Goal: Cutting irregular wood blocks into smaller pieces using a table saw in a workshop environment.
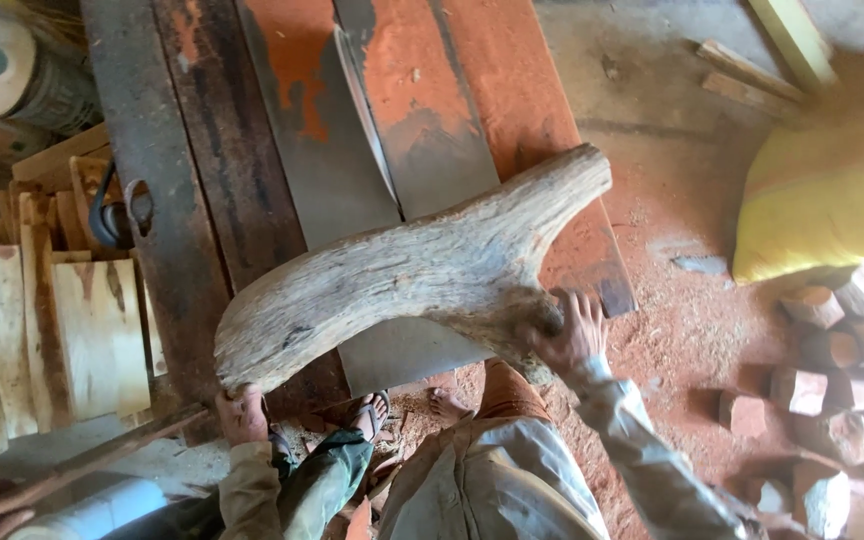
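Grey sleeves and trousers at bottom edge, sandalled feet [372, 412] on sawdust floor [672, 330]. Left hand [242, 415] under the near-left end of a forked, weathered log [422, 275], grip clamped on that end. Right hand [570, 335] on the stubby lower branch of the log, fingers wrapped around it, grip clamped too. Log lies across the rusty orange-grey saw tabletop [252, 150], touching it, fork end pointing right and away. Circular saw blade [362, 100] stands in the tabletop slot just beyond the log. Stacked pale planks [72, 320] at left. Yellow sack [832, 200] at right, reddish cut wood blocks [832, 400] near it on the floor.
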